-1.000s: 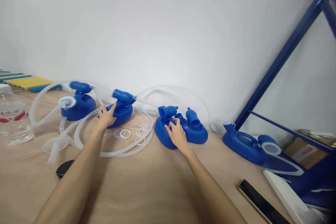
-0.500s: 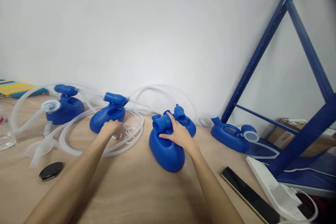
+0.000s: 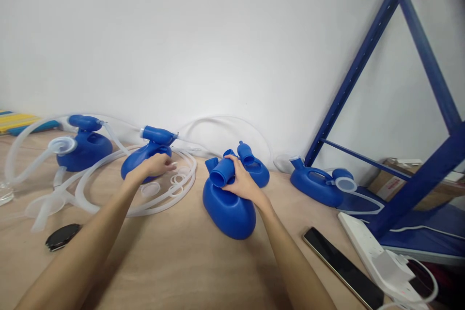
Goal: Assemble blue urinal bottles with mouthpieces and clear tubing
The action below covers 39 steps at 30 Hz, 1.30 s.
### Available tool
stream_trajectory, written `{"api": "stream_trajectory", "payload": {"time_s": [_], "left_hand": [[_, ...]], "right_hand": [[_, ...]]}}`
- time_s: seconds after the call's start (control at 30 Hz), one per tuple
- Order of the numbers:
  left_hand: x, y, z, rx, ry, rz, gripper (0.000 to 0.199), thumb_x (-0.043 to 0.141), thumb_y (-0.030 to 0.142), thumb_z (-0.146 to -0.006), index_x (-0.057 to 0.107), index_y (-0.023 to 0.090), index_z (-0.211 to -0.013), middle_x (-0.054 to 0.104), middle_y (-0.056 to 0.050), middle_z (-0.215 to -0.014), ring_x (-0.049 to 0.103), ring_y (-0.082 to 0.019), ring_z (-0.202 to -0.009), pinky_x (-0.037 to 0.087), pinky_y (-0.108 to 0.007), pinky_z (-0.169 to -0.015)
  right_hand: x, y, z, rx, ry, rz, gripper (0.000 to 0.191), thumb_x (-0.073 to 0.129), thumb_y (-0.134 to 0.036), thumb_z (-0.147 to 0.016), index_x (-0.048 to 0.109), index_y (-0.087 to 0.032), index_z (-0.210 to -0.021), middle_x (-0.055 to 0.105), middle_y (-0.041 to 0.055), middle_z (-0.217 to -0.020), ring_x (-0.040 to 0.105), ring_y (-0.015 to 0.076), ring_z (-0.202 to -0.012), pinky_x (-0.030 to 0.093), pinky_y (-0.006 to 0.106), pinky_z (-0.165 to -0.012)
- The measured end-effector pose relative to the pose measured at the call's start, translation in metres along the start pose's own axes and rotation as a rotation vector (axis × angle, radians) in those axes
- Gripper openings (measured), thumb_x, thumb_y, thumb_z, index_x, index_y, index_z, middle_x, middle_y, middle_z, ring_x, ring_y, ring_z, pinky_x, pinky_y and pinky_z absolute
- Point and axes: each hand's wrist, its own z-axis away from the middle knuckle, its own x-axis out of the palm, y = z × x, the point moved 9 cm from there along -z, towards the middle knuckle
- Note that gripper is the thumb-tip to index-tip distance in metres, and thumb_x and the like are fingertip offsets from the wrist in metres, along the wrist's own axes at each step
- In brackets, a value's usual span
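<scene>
Right hand (image 3: 243, 183) is clasping blue funnel cup (image 3: 224, 170), best keeping eight-o'clock mouth (image 3: 217, 178) clear. Left hand (image 3: 159, 163), nine o'clock, is curling; contents unclear.

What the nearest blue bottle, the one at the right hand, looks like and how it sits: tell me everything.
The blue bottle is squat and rounded, smooth and slightly glossy, apparently plastic. It rests on the tan tabletop, nearer the camera than another bottle close behind. On its upper part, the right hand grips a wide blue tube with its open mouth toward the camera; how the tube joins the bottle is hidden. What looks like a neck shows behind the tube.
</scene>
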Motion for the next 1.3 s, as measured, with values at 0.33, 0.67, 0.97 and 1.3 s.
{"api": "stream_trajectory", "payload": {"time_s": [0.33,0.67,0.97,1.3], "left_hand": [[0.035,0.091,0.012,0.240,-0.219,0.504,0.054,0.068,0.066,-0.082,0.079,0.018,-0.103,0.073,-0.012,-0.126,0.067,-0.029,-0.114,0.056,-0.036,-0.095],[0.055,0.030,-0.002,0.115,-0.274,0.040,0.057,0.078,0.055,-0.063,0.074,0.022,-0.108,0.074,-0.011,-0.114,0.069,-0.031,-0.101,0.054,-0.035,-0.082],[0.062,0.051,-0.006,0.252,-0.187,0.114,0.035,0.077,0.054,-0.069,0.067,0.021,-0.076,0.074,-0.009,-0.100,0.068,-0.030,-0.097,0.052,-0.037,-0.088],[0.014,0.080,0.010,0.177,0.021,0.690,0.058,0.080,0.056,-0.075,0.060,0.024,-0.120,0.074,-0.005,-0.099,0.071,-0.024,-0.098,0.056,-0.035,-0.083]], "right_hand": [[0.011,-0.007,0.008,-0.080,-0.240,-0.318,0.101,0.089,-0.027,-0.068,0.030,-0.033,-0.149,0.037,0.0106,-0.154,0.053,0.0293,-0.134,0.048,0.042,-0.111],[0.009,-0.001,0.007,-0.079,-0.257,-0.340,0.100,0.089,-0.026,-0.069,0.029,-0.033,-0.149,0.037,0.0100,-0.154,0.053,0.0296,-0.135,0.042,0.045,-0.117],[0.008,0.007,0.006,-0.118,-0.237,-0.314,0.102,0.089,-0.030,-0.069,0.028,-0.032,-0.151,0.032,0.0106,-0.160,0.040,0.0328,-0.148,0.033,0.047,-0.124],[0.006,0.009,0.006,-0.106,-0.239,-0.297,0.102,0.089,-0.030,-0.069,0.029,-0.030,-0.152,0.037,0.0132,-0.157,0.043,0.0341,-0.145,0.030,0.052,-0.125]]}}
